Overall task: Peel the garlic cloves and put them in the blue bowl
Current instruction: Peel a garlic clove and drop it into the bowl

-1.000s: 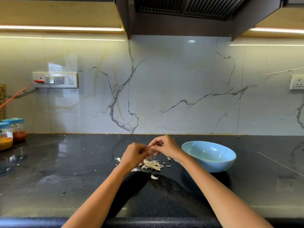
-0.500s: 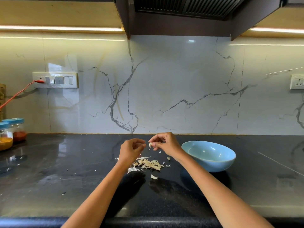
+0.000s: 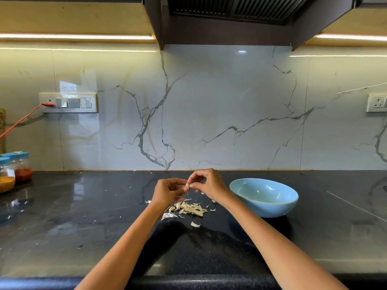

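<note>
Two hands meet above the counter (image 3: 88, 222), and compared with a second ago they have drawn apart slightly and then closed in again: a second back my fingertips were bunched tight together over the scraps, half a second back a gap opened with the clove showing pale between them, and now my left hand (image 3: 167, 192) comes back up so its fingertips touch the garlic clove (image 3: 187, 186) again. The left grip looks curled, thumb and forefinger nipping at the clove's lower end or a strip of skin hanging from it; which of the two I cannot tell. My right hand (image 3: 206, 182) has the clove pinched at its top between thumb and forefinger, the other fingers arched above. I judge this to be another pull at the skin, so the peeling is under way and not finished. Below and between my wrists lies the heap of peels (image 3: 189, 209), with stray flakes around it. To the right stands the blue bowl (image 3: 264, 208), well clear of my hands; its near wall hides the bottom, so I cannot say whether any peeled cloves lie inside. How much skin remains on the clove is too small to make out.
</note>
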